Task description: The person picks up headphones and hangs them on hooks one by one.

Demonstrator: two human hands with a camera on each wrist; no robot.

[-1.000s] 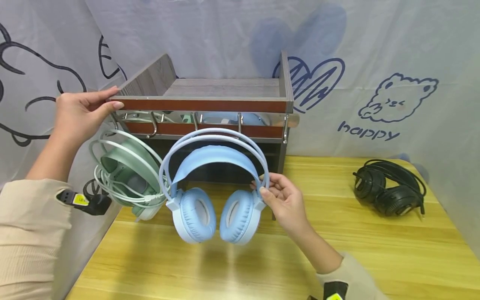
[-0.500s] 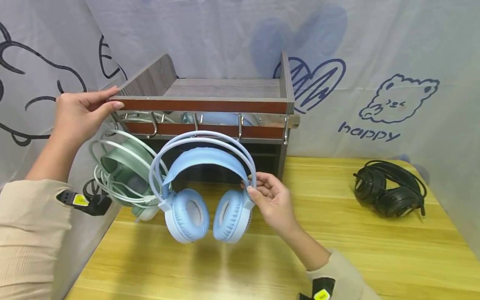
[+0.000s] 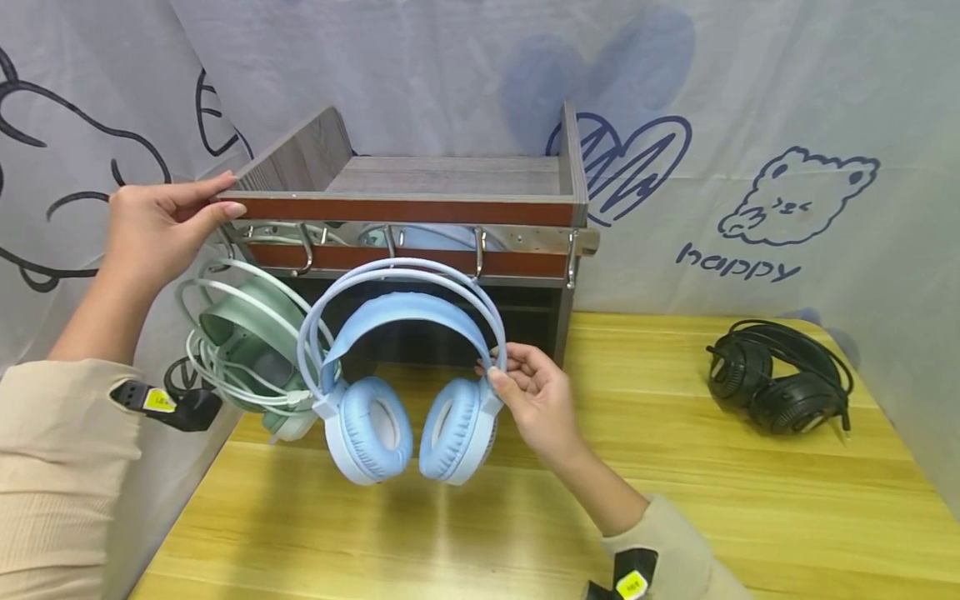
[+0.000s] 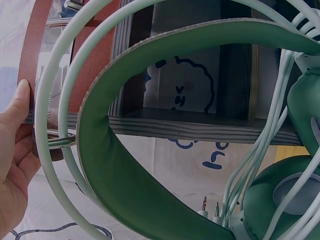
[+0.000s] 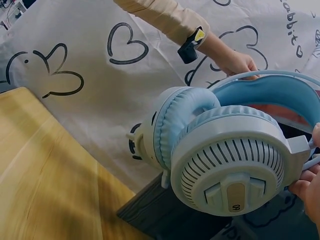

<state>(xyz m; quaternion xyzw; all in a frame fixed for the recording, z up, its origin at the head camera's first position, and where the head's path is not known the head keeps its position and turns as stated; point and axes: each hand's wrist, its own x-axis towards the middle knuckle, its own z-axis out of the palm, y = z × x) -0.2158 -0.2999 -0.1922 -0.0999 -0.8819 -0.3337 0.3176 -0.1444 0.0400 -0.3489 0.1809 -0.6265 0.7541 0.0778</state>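
A pale blue headset (image 3: 371,429) hangs upright in front of a wooden shelf (image 3: 405,210). The top of its band is level with the shelf's metal hooks (image 3: 480,246); whether it rests on one I cannot tell. My right hand (image 3: 528,392) pinches the band just above the right ear cup. In the right wrist view the blue headset (image 5: 225,160) fills the frame, with my fingertips (image 5: 307,187) at its edge. My left hand (image 3: 161,221) grips the shelf's front left corner. A green headset (image 3: 247,329) with a coiled white cable hangs just below that hand, and the green headset (image 4: 115,170) fills the left wrist view.
A black headset (image 3: 780,375) lies on the yellow wooden table (image 3: 675,517) at the far right. A printed cloth backdrop (image 3: 787,125) stands behind and to the left of the table. The shelf stands at the back left of the table.
My right hand has carried the blue headset a little to the left along the row of hooks. The left hand has stayed on the shelf corner.
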